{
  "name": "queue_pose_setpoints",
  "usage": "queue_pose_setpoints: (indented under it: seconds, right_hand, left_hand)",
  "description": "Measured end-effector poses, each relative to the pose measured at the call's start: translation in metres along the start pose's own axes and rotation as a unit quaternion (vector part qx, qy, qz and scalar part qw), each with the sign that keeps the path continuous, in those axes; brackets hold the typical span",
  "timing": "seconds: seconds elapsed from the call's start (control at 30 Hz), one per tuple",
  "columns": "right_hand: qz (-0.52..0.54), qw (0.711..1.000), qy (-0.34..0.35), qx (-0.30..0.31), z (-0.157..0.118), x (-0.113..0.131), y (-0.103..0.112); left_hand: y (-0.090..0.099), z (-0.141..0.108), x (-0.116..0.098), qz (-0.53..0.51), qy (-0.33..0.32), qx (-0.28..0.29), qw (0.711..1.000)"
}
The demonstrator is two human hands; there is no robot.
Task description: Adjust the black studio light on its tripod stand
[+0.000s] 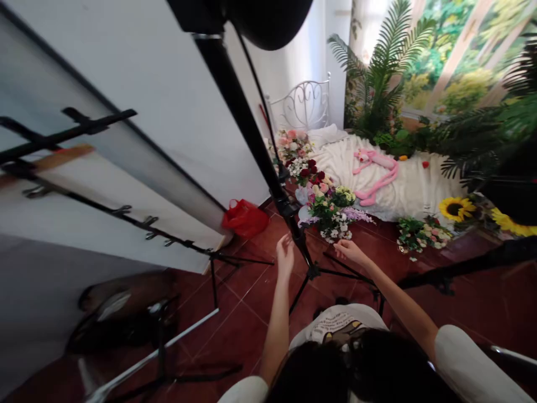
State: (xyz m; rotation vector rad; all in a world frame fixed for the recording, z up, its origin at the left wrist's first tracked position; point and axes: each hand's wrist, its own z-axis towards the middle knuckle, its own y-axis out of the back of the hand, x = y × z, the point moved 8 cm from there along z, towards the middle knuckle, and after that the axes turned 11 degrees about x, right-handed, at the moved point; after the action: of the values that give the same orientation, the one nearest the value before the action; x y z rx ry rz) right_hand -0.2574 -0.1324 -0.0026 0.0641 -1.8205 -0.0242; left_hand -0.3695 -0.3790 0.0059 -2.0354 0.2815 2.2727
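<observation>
A black light stand (251,129) rises in front of me, with a dark lamp head at its top and its legs spread on the floor. My left hand (286,254) is just left of the lower pole, fingers loosely stretched upward; whether the fingertips touch the pole is unclear. To the right of the pole, apart from it, my right hand (349,251) hangs in the air with fingers slightly bent and nothing visible in them. Artificial flowers (327,204) show just beyond both hands.
A white-covered bed (411,182) bears a pink plush toy (380,168). Palm leaves (390,61) and sunflowers (456,209) stand right. A red plastic bag (245,217) rests by the wall. Left are a black clamp bar (113,210) and a white pole (163,348).
</observation>
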Motion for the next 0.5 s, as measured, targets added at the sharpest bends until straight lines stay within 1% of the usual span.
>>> queue_pose_setpoints:
  seconds: [0.1, 0.2, 0.27, 0.33, 0.5]
  right_hand:
    - [-0.057, 0.997, 0.022, 0.056, 0.047, 0.038, -0.022]
    - [-0.144, 0.987, 0.014, 0.073, 0.090, 0.071, -0.037]
    - [-0.240, 0.967, -0.014, 0.079, 0.112, 0.087, -0.044]
    - [-0.332, 0.938, -0.055, 0.079, 0.127, 0.100, -0.047]
    - [-0.478, 0.857, -0.170, 0.090, 0.149, 0.118, -0.053]
  left_hand:
    - [-0.022, 0.005, -0.034, -0.034, -0.045, 0.025, 0.998]
    - [-0.039, 0.012, -0.053, -0.052, -0.064, 0.037, 0.996]
    - [-0.044, 0.018, -0.056, -0.055, -0.069, 0.030, 0.996]
    - [-0.046, 0.024, -0.054, -0.055, -0.072, 0.025, 0.996]
    - [-0.049, 0.036, -0.046, -0.048, -0.072, 0.028, 0.996]
